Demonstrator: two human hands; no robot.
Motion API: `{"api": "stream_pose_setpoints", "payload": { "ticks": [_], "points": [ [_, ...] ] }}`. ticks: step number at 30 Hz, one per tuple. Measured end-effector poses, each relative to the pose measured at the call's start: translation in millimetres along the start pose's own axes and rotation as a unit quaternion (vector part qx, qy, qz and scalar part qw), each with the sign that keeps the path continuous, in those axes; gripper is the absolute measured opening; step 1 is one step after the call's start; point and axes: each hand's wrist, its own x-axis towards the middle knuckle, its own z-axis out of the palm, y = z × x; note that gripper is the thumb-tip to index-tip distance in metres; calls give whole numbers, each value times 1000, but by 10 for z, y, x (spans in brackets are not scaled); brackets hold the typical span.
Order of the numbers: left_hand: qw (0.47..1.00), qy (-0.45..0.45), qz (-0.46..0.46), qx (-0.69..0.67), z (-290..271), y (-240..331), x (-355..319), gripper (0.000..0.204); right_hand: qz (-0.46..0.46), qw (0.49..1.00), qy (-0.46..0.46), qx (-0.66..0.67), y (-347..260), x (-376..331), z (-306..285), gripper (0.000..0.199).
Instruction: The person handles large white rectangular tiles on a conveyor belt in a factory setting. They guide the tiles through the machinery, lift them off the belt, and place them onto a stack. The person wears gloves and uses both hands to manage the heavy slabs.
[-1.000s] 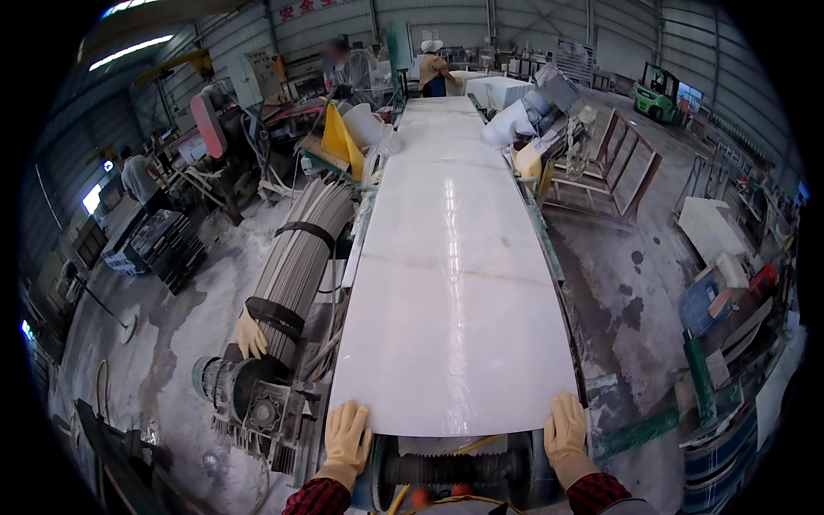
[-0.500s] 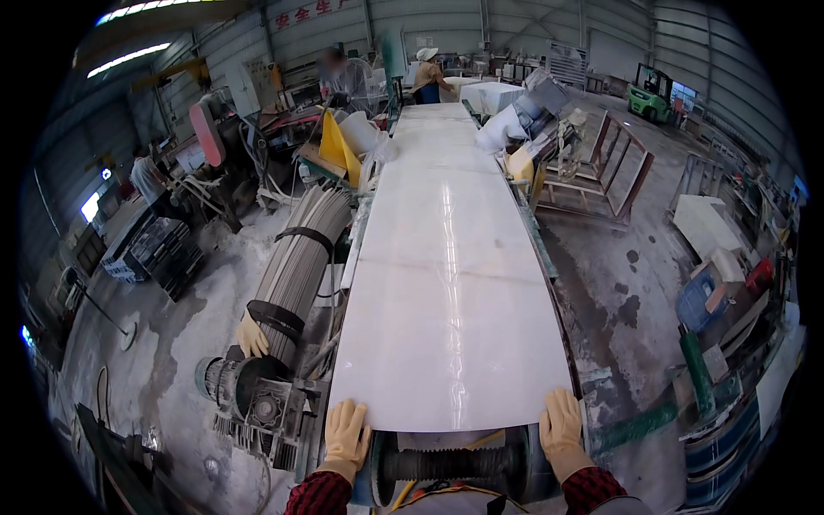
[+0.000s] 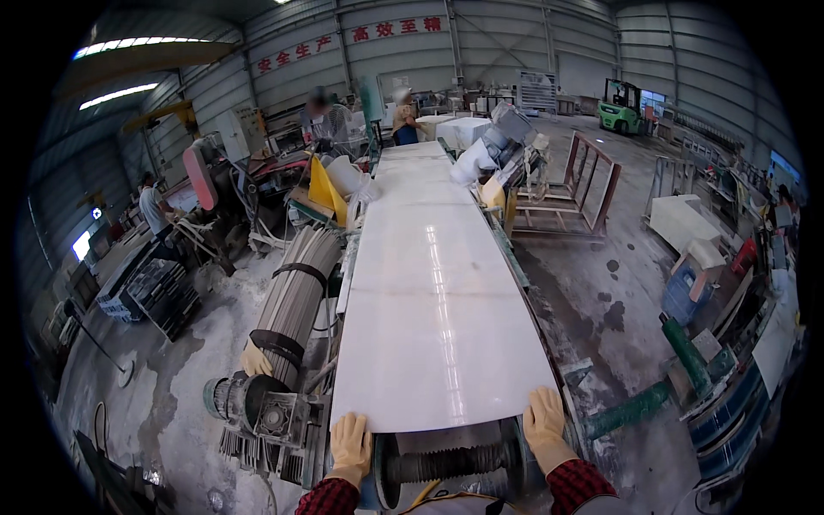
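A long, glossy white stone slab [image 3: 429, 326] lies flat on a machine bed and stretches away from me. On its near left corner rests my left hand [image 3: 350, 448], in a cream glove, fingers laid forward over the edge. My right hand [image 3: 547, 427], gloved alike, lies at the near right corner with its fingers stretched forward. The undersides of both hands are hidden. Below the slab's near edge shows a dark ribbed roller [image 3: 451, 464] between two round end plates. Another cream glove [image 3: 255, 359] lies by the motor on the left.
Beside the bed on the left are a motor [image 3: 228, 397] and a strapped bundle of pale strips [image 3: 296, 296]. On the right stand a rusty metal frame [image 3: 562, 226] and a green pipe [image 3: 635, 410]. Farther off are a green forklift [image 3: 620, 118] and several people, one beyond the slab [image 3: 403, 120].
The view has tilted up, showing more of the back wall. Both hands stay at the slab's near corners; no clear shift against the slab shows.
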Motion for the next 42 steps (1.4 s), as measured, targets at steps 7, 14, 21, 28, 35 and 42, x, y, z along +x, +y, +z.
{"api": "stream_pose_setpoints", "payload": {
  "ticks": [7, 14, 21, 28, 35, 42],
  "points": [
    [999, -29, -7, 12, 139, -189, 103, 38, -12, 999, -34, 22, 196, 67, 67, 17],
    [995, -75, -28, 67, 412, -390, 51, 61, -46, 997, -60, -29, 389, 100, 300, 39],
    [978, -177, -75, 85, 517, -348, 221, 70, 46, 979, -192, -48, 503, 203, 301, 61],
    [910, -341, -183, 150, -163, 96, 356, 76, 46, 994, -96, 18, 345, 252, 512, 56],
    [917, -330, -80, 208, 402, -176, 297, 72, 8, 1000, -3, 19, 294, -156, 655, 50],
    [989, -131, -62, 2, 284, 315, -182, 56, 9, 927, -123, 355, -940, -301, -270, 19]
  ]
}}
